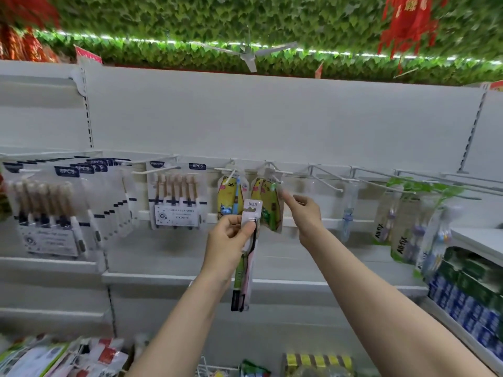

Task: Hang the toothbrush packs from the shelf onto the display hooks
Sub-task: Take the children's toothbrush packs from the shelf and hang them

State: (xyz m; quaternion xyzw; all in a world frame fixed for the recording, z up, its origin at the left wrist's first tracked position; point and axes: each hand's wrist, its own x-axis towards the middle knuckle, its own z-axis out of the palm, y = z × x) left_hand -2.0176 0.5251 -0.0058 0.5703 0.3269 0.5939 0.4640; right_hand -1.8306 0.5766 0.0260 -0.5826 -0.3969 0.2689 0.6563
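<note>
Left hand (228,235) grips toothbrush pack (249,240); right hand (304,210) at yellow packs (268,202).

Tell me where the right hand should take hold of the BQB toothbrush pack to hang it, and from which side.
Pinch the BQB toothbrush pack at its flat card top, just under the logo, coming from the right. The left hand already grips its left edge lower down, and the pack hangs upright, so the header is free; the right hand is open beside it.

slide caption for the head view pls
Left hand grips a white-carded toothbrush pack; right hand reaches toward white wire hooks.
</note>
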